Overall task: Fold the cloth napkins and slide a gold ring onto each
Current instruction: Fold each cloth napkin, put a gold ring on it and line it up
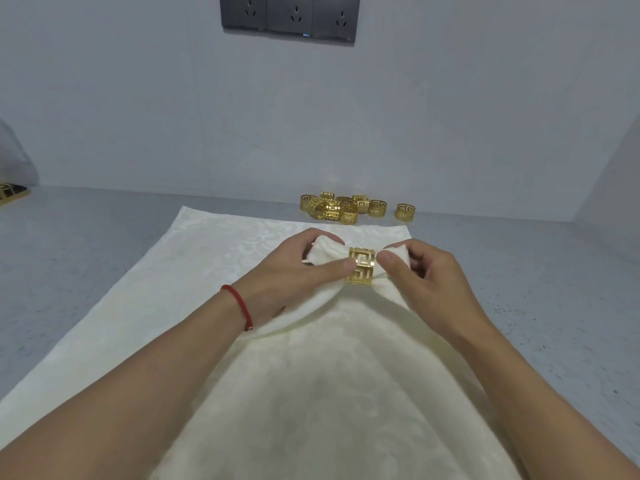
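A folded cream napkin (322, 252) is gathered through a gold ring (361, 266) with a cut-out key pattern, held just above the cloth pile. My left hand (298, 271) grips the napkin on the ring's left, thumb tip against the ring. My right hand (426, 271) pinches the napkin end on the ring's right. Beneath them lies a flat cream napkin (207, 271) spread on the grey table.
Several loose gold rings (332, 207) lie piled at the back of the table by the wall, one more ring (404, 212) apart to the right. Gold items (10, 192) sit at the far left edge. Wall sockets (289, 15) are above.
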A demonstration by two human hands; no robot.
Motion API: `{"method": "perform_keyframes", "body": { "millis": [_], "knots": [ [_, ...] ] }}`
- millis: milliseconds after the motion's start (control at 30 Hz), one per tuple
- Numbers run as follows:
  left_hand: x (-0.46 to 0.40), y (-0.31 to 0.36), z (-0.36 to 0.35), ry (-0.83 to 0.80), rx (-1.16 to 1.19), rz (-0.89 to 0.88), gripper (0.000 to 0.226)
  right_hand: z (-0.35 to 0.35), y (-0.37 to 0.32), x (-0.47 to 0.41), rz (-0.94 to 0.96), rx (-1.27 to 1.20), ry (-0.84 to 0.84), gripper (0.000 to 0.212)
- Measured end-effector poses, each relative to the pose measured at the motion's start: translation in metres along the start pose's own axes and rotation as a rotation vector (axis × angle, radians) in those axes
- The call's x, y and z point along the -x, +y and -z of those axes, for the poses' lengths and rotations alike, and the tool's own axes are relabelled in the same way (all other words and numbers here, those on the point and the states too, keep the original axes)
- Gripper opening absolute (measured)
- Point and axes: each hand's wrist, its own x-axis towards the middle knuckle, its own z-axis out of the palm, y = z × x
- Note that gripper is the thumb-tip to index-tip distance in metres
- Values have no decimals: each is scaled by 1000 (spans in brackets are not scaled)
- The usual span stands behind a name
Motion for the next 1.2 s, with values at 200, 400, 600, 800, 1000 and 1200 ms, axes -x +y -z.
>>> {"method": "perform_keyframes", "body": {
  "millis": [200, 400, 600, 800, 1000, 1200],
  "knots": [
    [-3, -7, -2, 15, -43, -37, 40, -2, 0, -2, 11, 0, -39, 11],
    [-3, -3, -2, 3, -67, -56, 39, -1, 1, 0, -1, 134, -93, 19],
    [-2, 7, -6, -70, -134, -14, 35, 6, 3, -3, -28, 30, -67, 10],
    [-4, 25, -13, -142, -119, 107, 32, 18, 1, -3, -64, 65, 0, 18],
    [-18, 43, -36, -77, -10, 226, 58, 58, -18, -1, 123, 561, 65, 37],
    [-44, 49, -90, -107, 85, 249, 31, 84, -8, 10, 564, 1144, 30, 40]
  ]
}}
